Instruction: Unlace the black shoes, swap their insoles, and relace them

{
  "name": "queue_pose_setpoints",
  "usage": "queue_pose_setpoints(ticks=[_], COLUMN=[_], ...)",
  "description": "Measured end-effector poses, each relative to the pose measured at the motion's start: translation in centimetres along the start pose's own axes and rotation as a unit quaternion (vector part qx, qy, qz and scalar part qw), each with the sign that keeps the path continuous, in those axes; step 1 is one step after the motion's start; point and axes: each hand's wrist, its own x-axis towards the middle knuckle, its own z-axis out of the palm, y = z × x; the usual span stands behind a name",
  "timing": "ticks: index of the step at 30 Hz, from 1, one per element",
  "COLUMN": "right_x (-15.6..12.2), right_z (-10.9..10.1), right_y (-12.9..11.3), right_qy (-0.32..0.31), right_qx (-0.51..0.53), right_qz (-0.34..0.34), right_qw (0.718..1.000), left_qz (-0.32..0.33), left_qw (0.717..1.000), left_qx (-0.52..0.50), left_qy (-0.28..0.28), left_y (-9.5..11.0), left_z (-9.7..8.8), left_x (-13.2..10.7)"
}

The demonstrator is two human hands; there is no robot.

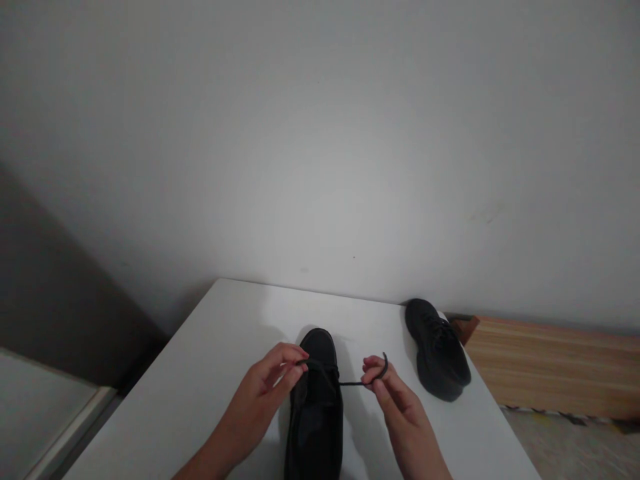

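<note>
A black shoe [320,417] lies on the white table with its toe pointing toward the wall. My left hand [267,383], over the shoe's left side, pinches a dark shoelace [316,365] between thumb and fingers. To the right of the shoe, my right hand [393,400] pinches another length of shoelace [353,384]. That length runs taut from the shoe's lacing to my fingers, and its free end curls up above them. The shoe's heel end is cut off by the bottom of the view.
A second black shoe [437,353], laced, sits near the right edge of the white table [240,320]. Behind the table rises a pale wall [320,147]. A wood-grained panel [550,367] is beyond the table on the right, with floor [575,447] below it.
</note>
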Motion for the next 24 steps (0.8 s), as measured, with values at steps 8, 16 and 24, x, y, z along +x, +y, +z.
queue_pose_setpoints(ticks=[8, 16, 24], right_x=[0.0, 2.0, 0.8], right_z=[0.4, 3.2, 3.8], right_y=[-6.9, -8.9, -5.7], right_qy=[-0.042, -0.058, 0.160], right_qx=[-0.052, -0.070, 0.094], right_qz=[-0.174, -0.263, -0.164], right_qw=[0.982, 0.960, 0.969], left_qz=[0.061, 0.110, 0.107], left_qw=[0.994, 0.978, 0.990], left_qx=[0.078, 0.068, 0.049], left_qy=[-0.046, -0.163, -0.080], left_y=[4.8, 6.0, 5.4], left_z=[1.1, 3.6, 2.2], left_x=[1.9, 2.0, 2.4])
